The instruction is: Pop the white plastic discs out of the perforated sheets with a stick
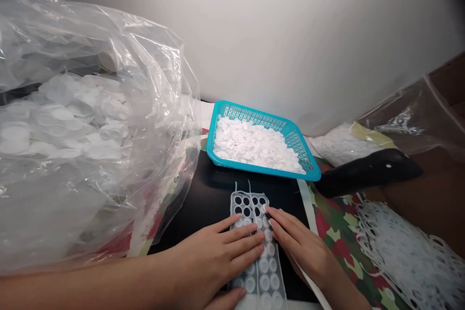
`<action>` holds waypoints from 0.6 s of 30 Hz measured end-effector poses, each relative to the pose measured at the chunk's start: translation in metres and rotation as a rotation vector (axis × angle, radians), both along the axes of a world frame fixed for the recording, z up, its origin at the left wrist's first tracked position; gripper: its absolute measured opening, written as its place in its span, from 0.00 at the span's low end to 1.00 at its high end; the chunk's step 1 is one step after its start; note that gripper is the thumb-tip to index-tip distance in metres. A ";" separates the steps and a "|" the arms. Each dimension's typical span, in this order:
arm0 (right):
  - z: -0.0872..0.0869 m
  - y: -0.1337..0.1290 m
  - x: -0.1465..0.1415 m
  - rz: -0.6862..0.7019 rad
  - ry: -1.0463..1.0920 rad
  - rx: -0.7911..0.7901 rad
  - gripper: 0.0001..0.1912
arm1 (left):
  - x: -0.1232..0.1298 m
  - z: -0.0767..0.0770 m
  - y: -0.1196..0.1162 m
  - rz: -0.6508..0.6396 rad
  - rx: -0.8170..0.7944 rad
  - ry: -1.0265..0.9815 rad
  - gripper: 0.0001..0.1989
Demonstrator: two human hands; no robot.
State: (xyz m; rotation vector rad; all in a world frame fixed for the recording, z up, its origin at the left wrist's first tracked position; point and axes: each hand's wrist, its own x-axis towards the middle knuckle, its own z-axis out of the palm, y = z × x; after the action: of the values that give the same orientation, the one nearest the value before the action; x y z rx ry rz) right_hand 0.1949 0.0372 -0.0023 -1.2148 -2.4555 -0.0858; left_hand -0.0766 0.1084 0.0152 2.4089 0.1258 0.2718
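Lying on a smooth black mat (192, 198), near the centre of the scene, the translucent strip (279, 273) is a long rectangle patterned with round openings. Dark holes show at its far end; nearer ones are filled with white, ringed discs (264, 281), and pale cord (250, 189) runs lengthwise, its loose ends beyond the far edge. The left hand (221, 252) lies open across it, fingers spread flat and closed on nothing. The right hand (303, 244) has fingertips at the strip's far right part; whether that grip is pinching a disc, I cannot tell. Beyond sits a glossy turquoise plastic basket (250, 168) with latticed walls, heaped with small matte white pieces (254, 145). A crinkled clear bag (156, 72) of overlapping pale rounds (61, 121) fills the left, and a tangle of ring-shaped pieces (410, 256) lies right on camouflage-patterned cloth (348, 242).
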 end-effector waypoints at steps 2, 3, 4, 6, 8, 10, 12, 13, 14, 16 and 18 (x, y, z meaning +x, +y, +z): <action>-0.002 0.001 -0.004 -0.035 0.042 -0.001 0.24 | 0.000 0.000 0.000 -0.004 -0.001 0.002 0.29; -0.003 0.001 -0.006 -0.046 0.056 -0.004 0.25 | 0.000 -0.001 0.000 -0.008 -0.001 0.008 0.29; -0.003 0.002 -0.008 -0.052 0.070 -0.002 0.26 | 0.001 -0.001 0.000 -0.010 0.000 0.014 0.29; -0.003 0.003 -0.010 -0.064 0.093 0.003 0.27 | 0.001 0.000 0.000 -0.013 0.004 0.022 0.29; -0.004 0.004 -0.011 -0.077 0.111 -0.013 0.27 | 0.001 0.000 0.000 -0.011 0.006 0.019 0.29; -0.005 0.004 -0.011 -0.083 0.138 -0.015 0.28 | 0.001 0.001 0.000 -0.004 0.008 0.006 0.29; -0.007 0.005 -0.011 -0.088 0.165 -0.001 0.28 | 0.001 0.001 0.000 -0.003 0.014 0.005 0.29; -0.008 0.006 -0.012 -0.094 0.181 0.019 0.28 | 0.001 0.000 0.000 -0.003 0.018 0.006 0.29; -0.009 0.007 -0.012 -0.106 0.192 0.036 0.27 | 0.001 0.000 0.000 -0.003 0.024 0.006 0.29; -0.008 0.009 -0.013 -0.145 0.203 0.070 0.25 | 0.001 -0.001 0.000 -0.002 0.034 0.002 0.29; -0.006 0.013 -0.014 -0.191 0.196 0.120 0.23 | 0.001 -0.002 0.000 0.004 0.040 -0.011 0.29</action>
State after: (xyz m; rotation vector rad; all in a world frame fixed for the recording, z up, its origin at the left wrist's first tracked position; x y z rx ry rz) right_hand 0.1810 0.0498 -0.0079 -1.3346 -2.1321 -0.1572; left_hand -0.0757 0.1080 0.0131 2.4470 0.1209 0.2917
